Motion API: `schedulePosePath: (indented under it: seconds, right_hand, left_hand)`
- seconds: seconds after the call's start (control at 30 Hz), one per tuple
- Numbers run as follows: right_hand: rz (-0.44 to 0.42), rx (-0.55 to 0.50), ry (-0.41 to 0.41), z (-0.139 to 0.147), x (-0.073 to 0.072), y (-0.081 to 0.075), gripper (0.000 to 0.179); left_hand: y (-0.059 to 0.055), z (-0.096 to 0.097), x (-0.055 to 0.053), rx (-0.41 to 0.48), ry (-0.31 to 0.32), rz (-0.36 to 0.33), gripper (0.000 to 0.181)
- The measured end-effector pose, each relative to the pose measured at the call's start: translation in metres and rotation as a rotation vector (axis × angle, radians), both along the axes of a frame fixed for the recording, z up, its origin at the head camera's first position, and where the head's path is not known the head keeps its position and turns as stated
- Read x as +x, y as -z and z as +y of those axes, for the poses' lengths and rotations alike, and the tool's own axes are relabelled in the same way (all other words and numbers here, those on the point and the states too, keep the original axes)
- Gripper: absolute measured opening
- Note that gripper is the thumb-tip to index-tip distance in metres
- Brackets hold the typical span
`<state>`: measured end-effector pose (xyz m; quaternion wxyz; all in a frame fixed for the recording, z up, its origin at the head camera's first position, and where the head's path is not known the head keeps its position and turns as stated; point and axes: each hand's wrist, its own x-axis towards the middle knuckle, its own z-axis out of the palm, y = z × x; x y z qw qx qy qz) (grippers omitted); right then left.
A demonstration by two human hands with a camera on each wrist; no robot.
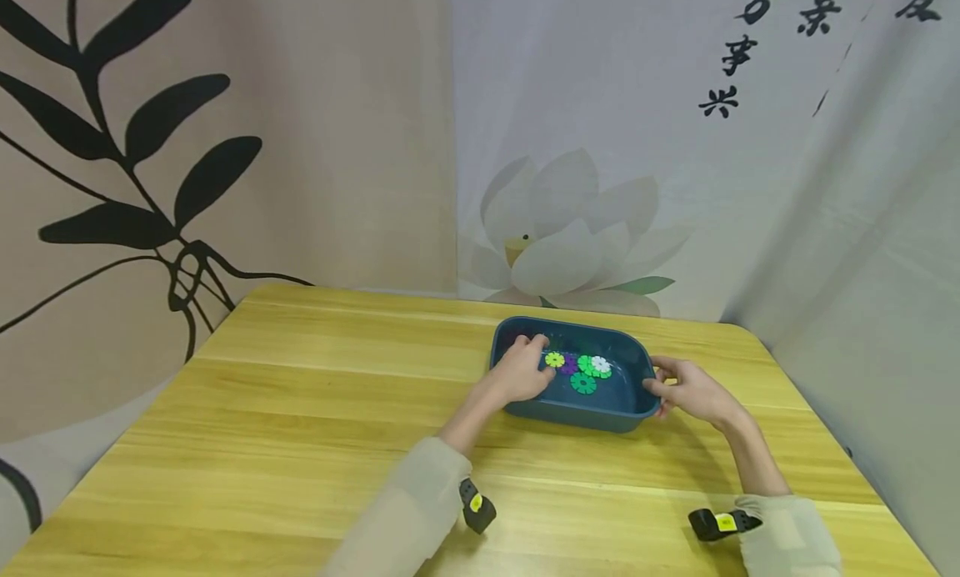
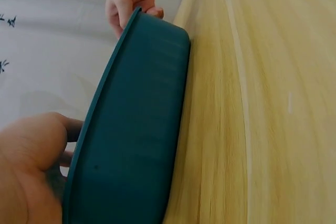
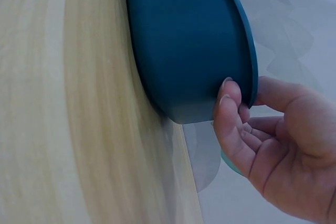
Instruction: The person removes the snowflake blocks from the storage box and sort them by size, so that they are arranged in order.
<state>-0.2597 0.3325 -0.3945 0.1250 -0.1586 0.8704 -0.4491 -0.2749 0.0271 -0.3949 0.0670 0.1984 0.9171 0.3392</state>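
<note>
A dark teal plastic bin point(image 1: 577, 414) sits toward the back of the wooden table. On its floor lie several snowflake building discs: a yellow disc point(image 1: 554, 359), a purple disc point(image 1: 569, 365), a green disc point(image 1: 583, 383) and a white disc point(image 1: 601, 364) over more green. My left hand point(image 1: 522, 373) reaches over the bin's near left rim, its thumb and fingers spread apart inside, beside the yellow disc. The bin's wall hides those fingertips in the left wrist view. At the right end, my right hand point(image 3: 283, 156) pinches the rim, fingers against the outer wall and thumb over the edge.
The wooden table point(image 1: 300, 427) extends left of the bin and toward me. Behind it hangs a curtain point(image 1: 360, 143) printed with leaves, a lotus and characters, with another stretch along the right side. Each sleeve cuff carries a black wrist camera point(image 1: 477, 507).
</note>
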Motion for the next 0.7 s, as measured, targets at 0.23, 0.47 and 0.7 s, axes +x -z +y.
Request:
schedulePosePath:
  seconds: [0.23,0.47,0.7]
  right_hand:
    - [-0.002,-0.005,-0.005,-0.001,0.0,0.0,0.061]
    - [-0.005,-0.008,-0.014,-0.001,0.002,-0.001,0.061]
    - [-0.01,-0.017,-0.015,-0.001,0.002,-0.002,0.063]
  left_hand:
    - [0.0,0.007,-0.004,0.013,-0.063,-0.05,0.051]
    - [0.001,0.011,-0.011,0.012,-0.135,-0.125,0.058]
    - [0.004,0.013,-0.017,0.008,-0.189,-0.172,0.059]
